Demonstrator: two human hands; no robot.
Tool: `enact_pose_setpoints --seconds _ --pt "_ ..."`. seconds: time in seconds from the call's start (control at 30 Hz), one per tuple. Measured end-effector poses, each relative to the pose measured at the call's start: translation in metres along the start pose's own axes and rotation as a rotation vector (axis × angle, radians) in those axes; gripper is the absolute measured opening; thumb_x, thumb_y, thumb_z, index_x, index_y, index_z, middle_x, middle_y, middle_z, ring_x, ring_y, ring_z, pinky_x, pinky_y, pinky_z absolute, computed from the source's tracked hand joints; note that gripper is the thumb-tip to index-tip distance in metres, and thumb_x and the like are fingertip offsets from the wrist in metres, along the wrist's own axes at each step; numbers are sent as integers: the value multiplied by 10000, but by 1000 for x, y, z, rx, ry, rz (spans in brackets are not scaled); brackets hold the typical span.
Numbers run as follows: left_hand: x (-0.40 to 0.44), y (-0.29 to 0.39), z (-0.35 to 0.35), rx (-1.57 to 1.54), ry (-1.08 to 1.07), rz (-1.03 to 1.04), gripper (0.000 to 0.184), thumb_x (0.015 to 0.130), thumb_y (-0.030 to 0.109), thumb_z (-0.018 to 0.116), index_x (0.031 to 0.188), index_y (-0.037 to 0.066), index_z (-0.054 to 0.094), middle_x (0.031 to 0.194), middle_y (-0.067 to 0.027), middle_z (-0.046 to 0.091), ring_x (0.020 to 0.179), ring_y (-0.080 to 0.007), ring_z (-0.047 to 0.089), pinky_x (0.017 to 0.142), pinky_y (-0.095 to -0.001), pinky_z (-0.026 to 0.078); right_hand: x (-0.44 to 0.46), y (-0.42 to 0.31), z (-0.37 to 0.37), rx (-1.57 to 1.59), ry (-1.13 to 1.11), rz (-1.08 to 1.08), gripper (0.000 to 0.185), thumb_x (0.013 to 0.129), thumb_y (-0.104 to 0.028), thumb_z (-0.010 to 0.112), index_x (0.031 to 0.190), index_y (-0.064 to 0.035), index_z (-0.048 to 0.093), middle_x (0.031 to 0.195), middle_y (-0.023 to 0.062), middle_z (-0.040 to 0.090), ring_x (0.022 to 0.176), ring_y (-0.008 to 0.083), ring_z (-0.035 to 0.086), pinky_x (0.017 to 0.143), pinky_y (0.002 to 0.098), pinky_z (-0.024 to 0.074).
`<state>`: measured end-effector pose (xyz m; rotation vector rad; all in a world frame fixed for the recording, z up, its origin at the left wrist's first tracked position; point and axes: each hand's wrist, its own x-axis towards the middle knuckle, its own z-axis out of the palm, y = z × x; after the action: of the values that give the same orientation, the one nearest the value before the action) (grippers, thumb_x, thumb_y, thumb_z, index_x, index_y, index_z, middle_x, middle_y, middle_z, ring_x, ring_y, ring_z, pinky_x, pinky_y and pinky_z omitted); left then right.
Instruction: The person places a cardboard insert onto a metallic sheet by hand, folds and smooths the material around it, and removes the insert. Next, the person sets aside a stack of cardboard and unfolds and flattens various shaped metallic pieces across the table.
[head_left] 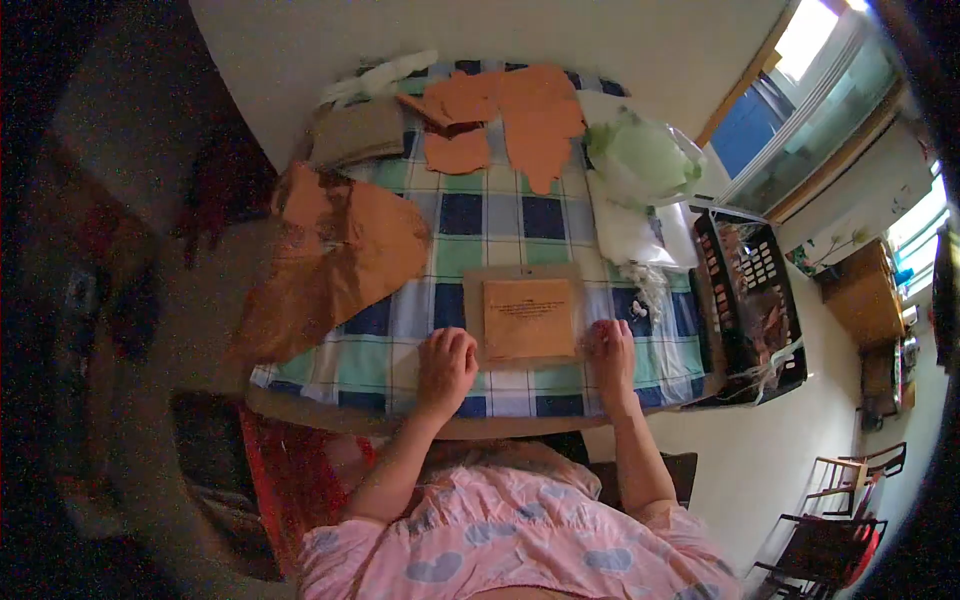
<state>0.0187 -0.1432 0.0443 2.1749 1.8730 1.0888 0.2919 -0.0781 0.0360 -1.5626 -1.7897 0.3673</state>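
Note:
A clear flat sleeve [473, 290] lies on the table with a brown paper packet [530, 340] inside it. Small dark print runs across the packet's upper part. At its left edge rests my left hand [448, 368], closed, knuckles up, with nothing visible in its curled fingers. On the other side my right hand [613, 358] is also closed on the cloth, close to the sleeve's right edge. Its fingertips are partly hidden, and no held object shows.
A checked cloth [460, 250] covers the table. Large brown paper [375, 235] lies left; orange-brown pieces [540, 120] and a tan stack [358, 132] lie at the back. A pale green plastic bag [645, 155] and black crate [750, 300] stand right.

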Motion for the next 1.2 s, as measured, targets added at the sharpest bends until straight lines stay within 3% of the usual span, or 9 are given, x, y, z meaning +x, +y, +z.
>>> enact_pose_setpoints --seconds 0.17,0.27,0.33,0.37,0.43,0.57,0.77,1.07,1.2 --pt "-6 -7 10 -43 71 -8 310 715 28 639 983 77 490 1002 -102 534 991 -295 512 853 -409 397 8 13 9 378 -186 231 109 853 -122 607 938 -57 587 791 93 604 663 185 549 626 310 444" --pt "-7 -20 16 -339 151 -140 403 790 76 653 1147 51 468 1126 -126 539 1094 -270 502 921 -386 380 4 -17 -4 819 -113 123 82 869 -119 620 892 -50 583 760 10 580 646 65 482 580 227 394" --pt "-2 -23 12 -699 175 -316 499 837 120 660 1268 33 423 1220 -141 522 1168 -244 478 969 -372 356 -2 -30 -11 878 -88 93 68 875 -109 621 870 -54 581 760 -34 544 649 29 438 570 198 357" --pt "1 -25 10 -949 133 -377 574 896 252 618 1342 -6 366 1282 -146 495 1186 -234 471 991 -354 346 -5 -33 -13 907 -75 82 65 878 -104 621 859 -56 581 760 -55 526 651 11 417 566 183 338" --pt "15 -20 -4 -1062 44 -444 601 910 316 582 1348 -28 355 1285 -156 491 1183 -251 473 997 -348 347 -8 -26 -4 784 -94 54 43 877 -87 616 869 -58 585 754 -65 512 637 7 397 554 182 321" --pt "20 -24 -3 -741 -22 -520 691 906 446 541 1347 -54 359 1309 -167 468 1196 -264 460 1013 -327 340 -7 -39 -3 685 -44 -25 13 880 -48 592 889 -57 593 739 -79 493 616 -2 375 531 180 296" --pt "27 -9 -23 -1060 78 -642 728 869 449 600 1348 -50 372 1329 -149 449 1213 -236 443 1015 -321 336 -3 -38 -4 790 -89 -57 64 868 -42 600 926 -71 594 732 -84 487 619 -4 382 533 178 306" --pt "52 2 -84 -527 360 -137 485 818 316 688 1192 67 506 1198 -113 522 1134 -257 499 958 -336 377 -13 -26 21 718 -134 -46 84 870 -111 618 943 -71 608 715 -64 508 614 30 409 541 189 327" --pt "68 35 -114 -7 61 413 498 767 264 711 1209 127 529 1207 -128 533 1134 -283 508 939 -374 403 -11 -8 37 551 -141 -165 114 861 -142 641 939 -65 608 709 -51 507 611 53 420 529 203 339"
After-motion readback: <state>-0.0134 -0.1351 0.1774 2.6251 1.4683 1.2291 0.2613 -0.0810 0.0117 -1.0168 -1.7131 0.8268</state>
